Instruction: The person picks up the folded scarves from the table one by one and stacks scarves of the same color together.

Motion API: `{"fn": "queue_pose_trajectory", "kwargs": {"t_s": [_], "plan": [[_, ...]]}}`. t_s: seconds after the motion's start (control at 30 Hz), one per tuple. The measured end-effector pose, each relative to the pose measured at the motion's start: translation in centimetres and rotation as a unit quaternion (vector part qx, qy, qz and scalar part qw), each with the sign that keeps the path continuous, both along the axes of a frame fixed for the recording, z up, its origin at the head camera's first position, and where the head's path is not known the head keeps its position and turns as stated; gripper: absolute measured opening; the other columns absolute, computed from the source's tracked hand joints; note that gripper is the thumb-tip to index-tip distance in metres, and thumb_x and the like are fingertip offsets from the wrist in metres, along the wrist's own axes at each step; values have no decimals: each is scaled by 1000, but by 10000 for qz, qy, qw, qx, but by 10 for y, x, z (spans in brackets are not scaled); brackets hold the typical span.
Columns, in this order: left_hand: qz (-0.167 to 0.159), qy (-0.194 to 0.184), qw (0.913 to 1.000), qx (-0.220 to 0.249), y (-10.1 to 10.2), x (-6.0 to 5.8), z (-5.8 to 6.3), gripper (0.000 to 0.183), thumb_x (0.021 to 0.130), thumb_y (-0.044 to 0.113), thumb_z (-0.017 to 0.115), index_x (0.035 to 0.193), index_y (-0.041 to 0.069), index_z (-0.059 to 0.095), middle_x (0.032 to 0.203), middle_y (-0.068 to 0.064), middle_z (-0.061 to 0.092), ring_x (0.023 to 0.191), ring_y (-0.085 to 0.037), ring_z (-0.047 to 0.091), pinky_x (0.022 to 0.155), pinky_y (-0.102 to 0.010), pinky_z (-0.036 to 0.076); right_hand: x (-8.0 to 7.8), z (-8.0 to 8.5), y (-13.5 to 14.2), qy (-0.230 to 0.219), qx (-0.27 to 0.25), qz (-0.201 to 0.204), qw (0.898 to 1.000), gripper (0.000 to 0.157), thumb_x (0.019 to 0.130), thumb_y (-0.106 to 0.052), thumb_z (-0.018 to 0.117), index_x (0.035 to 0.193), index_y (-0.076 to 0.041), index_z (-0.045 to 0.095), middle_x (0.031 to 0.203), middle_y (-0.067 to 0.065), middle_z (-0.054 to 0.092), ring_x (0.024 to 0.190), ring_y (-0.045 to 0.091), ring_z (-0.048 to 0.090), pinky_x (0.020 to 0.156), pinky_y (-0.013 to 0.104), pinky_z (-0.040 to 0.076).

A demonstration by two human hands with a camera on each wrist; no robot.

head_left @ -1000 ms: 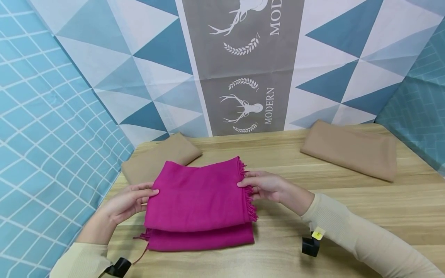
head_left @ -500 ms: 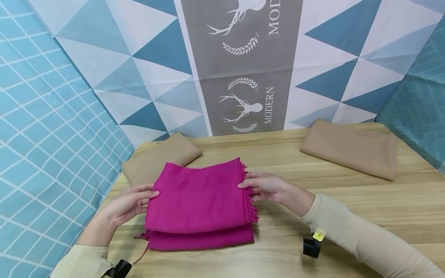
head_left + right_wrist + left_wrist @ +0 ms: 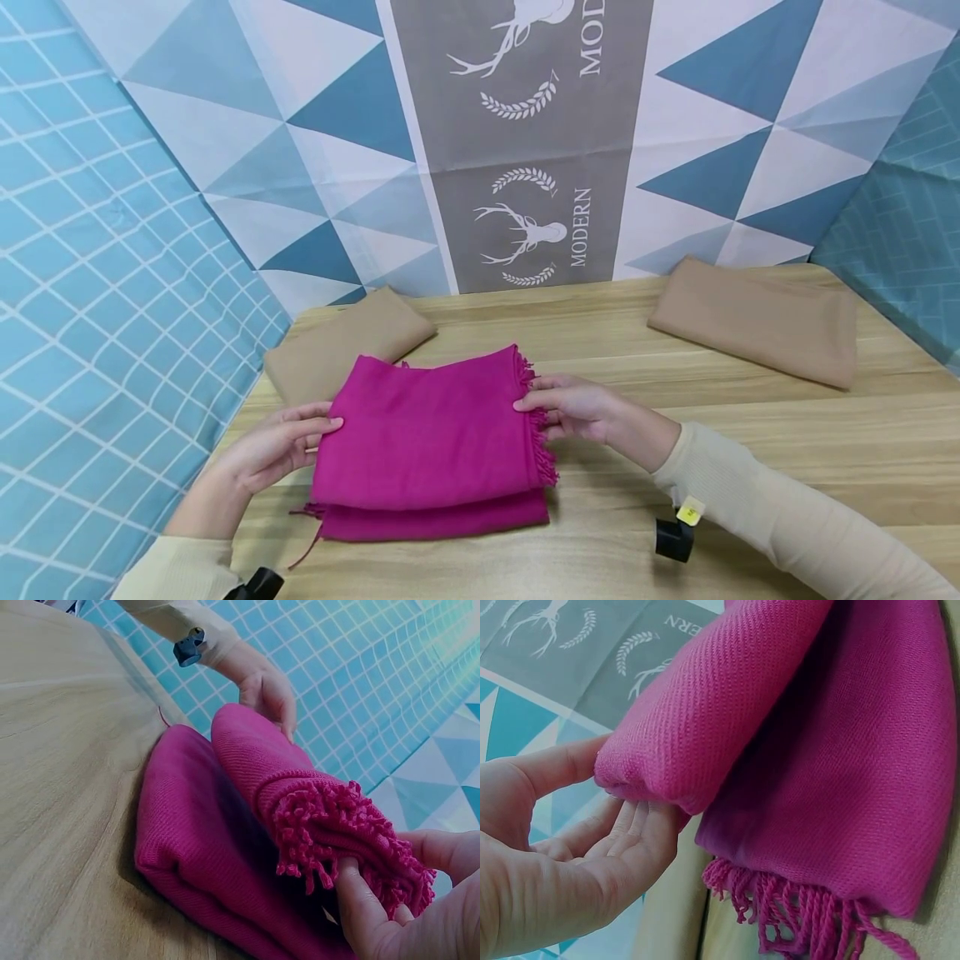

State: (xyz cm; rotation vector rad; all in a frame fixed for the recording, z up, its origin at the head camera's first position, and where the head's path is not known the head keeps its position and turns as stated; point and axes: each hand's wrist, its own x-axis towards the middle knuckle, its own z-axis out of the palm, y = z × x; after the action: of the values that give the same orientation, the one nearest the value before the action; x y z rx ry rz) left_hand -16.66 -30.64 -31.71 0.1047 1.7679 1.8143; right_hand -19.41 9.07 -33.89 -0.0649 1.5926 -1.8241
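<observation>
A magenta fringed scarf (image 3: 427, 433), folded in layers, lies at the front middle of the wooden table. My left hand (image 3: 277, 446) grips the left edge of its upper fold, thumb on top and fingers beneath, as the left wrist view shows. On the other side my right hand (image 3: 577, 410) pinches the fringed edge, its thumb over the tassels. The upper fold (image 3: 262, 761) is raised off the lower layer (image 3: 187, 825), with a dark gap between them in the right wrist view. Tassels (image 3: 795, 907) hang from the lower layer on the left side.
A tan folded cloth (image 3: 337, 346) lies at the back left, partly behind the scarf. Another tan folded cloth (image 3: 757, 321) rests at the back right. Patterned sheets (image 3: 315, 150) enclose the wooden table (image 3: 615, 517) at the back and sides.
The upper fold of the scarf has come slightly down and nearer, covering a little more of the lower layer. Both hands keep their hold and move with it.
</observation>
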Motion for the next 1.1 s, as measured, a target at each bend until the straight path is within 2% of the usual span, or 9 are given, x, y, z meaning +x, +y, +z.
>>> {"fn": "queue_pose_trajectory", "kwargs": {"t_s": [0.27,0.53,0.8,1.1], "plan": [[52,4,10000,61,-2,2,-3,13,100,10,46,106,19,52,95,12,64,86,-2,65,81,-25,56,1,-2,0,14,-8,63,10000,41,89,-7,59,126,2,44,87,-1,64,74,10,61,62,19,53],[42,-7,10000,57,-2,3,-4,13,100,11,46,107,19,53,97,11,65,87,-3,66,81,-25,56,2,-3,-1,-39,-53,45,10000,36,89,-7,59,122,0,46,85,-2,64,74,9,60,60,19,53],[94,-35,9999,72,-2,5,-4,10,100,10,47,106,18,50,95,11,65,85,-4,66,81,-25,56,4,-4,-1,-40,-49,64,10000,54,89,-8,59,137,4,35,90,-1,64,79,10,61,64,20,54],[-33,46,9999,113,-4,5,-6,12,100,9,45,108,16,50,95,11,65,86,-3,65,81,-25,56,6,-3,0,-47,-79,85,9999,49,89,-7,59,133,3,38,89,-1,63,78,10,60,62,19,52]]}}
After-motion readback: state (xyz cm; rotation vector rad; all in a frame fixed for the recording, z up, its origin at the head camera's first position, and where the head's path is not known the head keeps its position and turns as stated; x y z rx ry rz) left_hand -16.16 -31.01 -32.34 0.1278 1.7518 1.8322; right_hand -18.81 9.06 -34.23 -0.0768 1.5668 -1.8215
